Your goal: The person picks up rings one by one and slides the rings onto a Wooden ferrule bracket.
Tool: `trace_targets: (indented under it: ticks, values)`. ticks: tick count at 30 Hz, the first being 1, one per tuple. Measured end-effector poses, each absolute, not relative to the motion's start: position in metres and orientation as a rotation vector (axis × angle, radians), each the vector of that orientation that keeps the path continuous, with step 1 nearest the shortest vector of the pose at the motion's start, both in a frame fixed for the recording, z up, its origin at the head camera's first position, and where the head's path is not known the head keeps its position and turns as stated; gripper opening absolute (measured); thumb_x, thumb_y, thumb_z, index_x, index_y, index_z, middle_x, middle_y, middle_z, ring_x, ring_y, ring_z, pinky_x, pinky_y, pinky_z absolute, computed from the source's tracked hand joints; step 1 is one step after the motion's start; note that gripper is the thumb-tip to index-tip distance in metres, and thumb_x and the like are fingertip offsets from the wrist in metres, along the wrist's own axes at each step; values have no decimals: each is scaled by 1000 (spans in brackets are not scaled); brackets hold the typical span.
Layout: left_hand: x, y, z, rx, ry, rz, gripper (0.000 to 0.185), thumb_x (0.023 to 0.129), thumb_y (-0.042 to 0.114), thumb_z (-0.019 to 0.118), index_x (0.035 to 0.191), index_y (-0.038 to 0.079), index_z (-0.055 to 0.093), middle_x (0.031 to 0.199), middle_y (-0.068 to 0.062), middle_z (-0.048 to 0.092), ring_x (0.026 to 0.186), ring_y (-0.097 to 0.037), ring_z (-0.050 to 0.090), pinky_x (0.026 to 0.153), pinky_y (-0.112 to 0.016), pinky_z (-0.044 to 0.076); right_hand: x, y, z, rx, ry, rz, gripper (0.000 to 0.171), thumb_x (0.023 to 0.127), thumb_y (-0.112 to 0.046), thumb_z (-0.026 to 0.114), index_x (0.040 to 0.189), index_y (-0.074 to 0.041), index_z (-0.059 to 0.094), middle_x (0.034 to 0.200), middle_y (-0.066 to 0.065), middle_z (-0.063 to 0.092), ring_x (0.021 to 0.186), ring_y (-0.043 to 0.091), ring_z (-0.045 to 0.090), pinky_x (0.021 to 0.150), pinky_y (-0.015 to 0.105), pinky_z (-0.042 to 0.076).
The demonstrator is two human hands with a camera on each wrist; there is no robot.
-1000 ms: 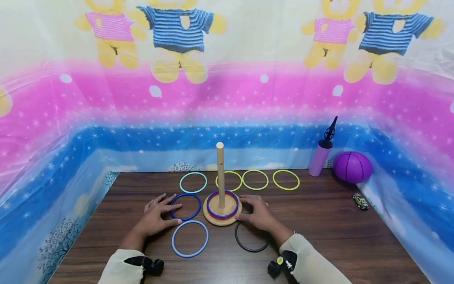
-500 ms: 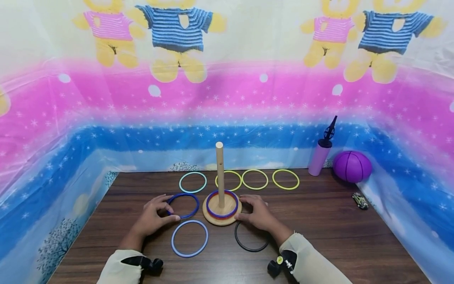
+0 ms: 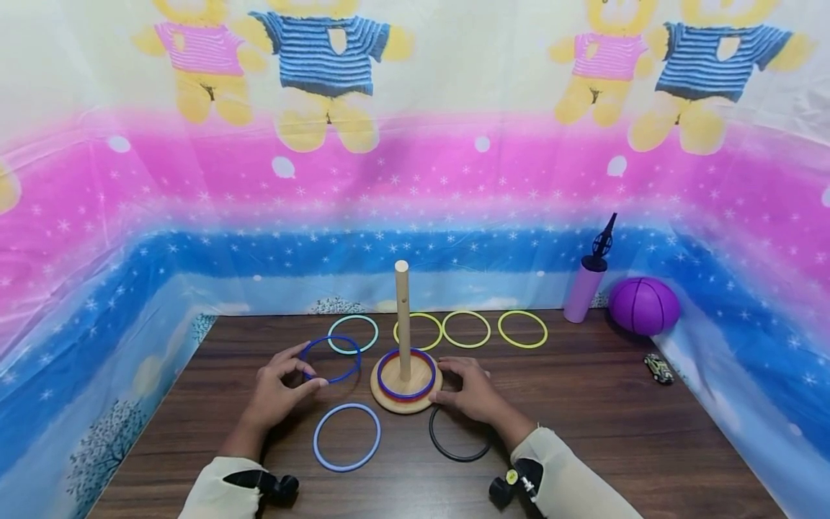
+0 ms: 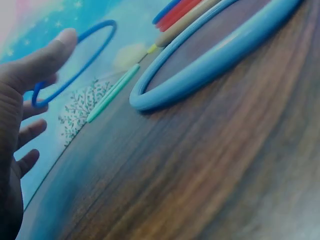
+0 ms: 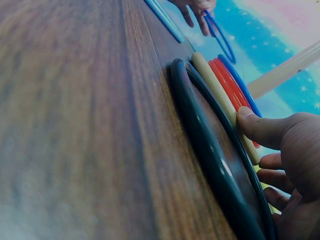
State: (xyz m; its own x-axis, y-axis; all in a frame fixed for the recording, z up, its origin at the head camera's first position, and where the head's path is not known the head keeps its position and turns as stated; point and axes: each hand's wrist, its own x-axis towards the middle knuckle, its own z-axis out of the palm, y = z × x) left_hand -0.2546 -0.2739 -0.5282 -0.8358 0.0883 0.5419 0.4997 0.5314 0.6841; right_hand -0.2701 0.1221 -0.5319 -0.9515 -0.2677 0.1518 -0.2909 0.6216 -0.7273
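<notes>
My left hand (image 3: pixel 277 386) pinches a dark blue ring (image 3: pixel 359 360) between thumb and fingers. This ring hangs above the table, left of a wooden ring-toss stand (image 3: pixel 403 310); the left wrist view also shows the ring (image 4: pixel 90 64) off the surface. Around the peg, a blue ring (image 3: pixel 406 396) lies on top of red rings (image 5: pixel 232 85) on the round base. My right hand (image 3: pixel 476 389) grips the base's right edge, thumb in front and fingers behind. A black ring (image 3: pixel 460 458) lies partly under that hand. In front of my left hand rests a light blue ring (image 3: pixel 347 468).
Along the back lie a turquoise ring (image 3: pixel 337 317) and yellow rings (image 3: pixel 467 346), one partly behind the peg. At the right back stand a purple pump (image 3: pixel 583 292) and a purple ball (image 3: pixel 644 306), with a toy car (image 3: pixel 658 368) nearer. Printed cloth (image 3: pixel 428 180) encloses the table.
My left fingers have closed on the dark blue ring and lifted it off the table, slightly left and away from me. The right hand and the stand have stayed put.
</notes>
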Motion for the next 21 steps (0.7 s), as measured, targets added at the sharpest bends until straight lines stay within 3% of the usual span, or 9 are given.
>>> trace_targets:
  ticks: [5,8,10,12,16,18,21]
  values:
    - [-255,-268,-524,-456,-2219,-1268,22,81,1,95,83,14,78,147,-26,68,140,-48,61,108,-2,36,-270,122,-532,485,-2797,1269,57,88,-26,94,138,-5,75,154,13,67,150,39,50,120,74,27]
    - [-254,-263,-520,-439,-2171,-1276,20,81,0,96,84,11,80,147,-24,69,130,-21,71,100,-4,48,-270,122,-532,485,-2796,1271,58,88,-26,94,138,-5,75,154,13,67,150,39,50,120,73,27]
    - [-254,-260,-517,-430,-2141,-1275,20,79,0,97,85,11,80,146,-22,70,122,-2,71,93,-6,52,-270,122,-532,487,-2796,1271,58,88,-27,94,138,-5,75,154,13,67,150,39,50,120,73,27]
    - [-254,-257,-514,-433,-2105,-1267,22,77,-1,98,85,11,81,145,-22,71,112,4,72,89,-7,54,-270,122,-533,489,-2797,1271,58,88,-27,94,139,-5,75,154,13,67,150,39,50,120,74,27]
    - [-253,-251,-506,-461,-2034,-1257,27,73,-7,98,85,9,81,143,-24,72,116,-29,79,99,-6,49,-270,122,-534,491,-2802,1267,59,88,-28,94,139,-5,75,154,12,67,150,39,50,120,74,27]
    - [-253,-247,-502,-474,-2005,-1260,28,72,-9,97,86,9,81,143,-25,72,124,-46,73,105,-5,44,-270,123,-534,489,-2805,1262,59,89,-28,94,140,-5,74,154,12,67,151,39,50,120,74,27]
    - [-253,-243,-495,-489,-1978,-1273,27,73,-10,96,88,8,81,144,-25,71,130,-51,68,110,-7,42,-270,123,-534,484,-2801,1264,59,89,-27,94,140,-5,74,154,13,67,151,39,50,121,75,26]
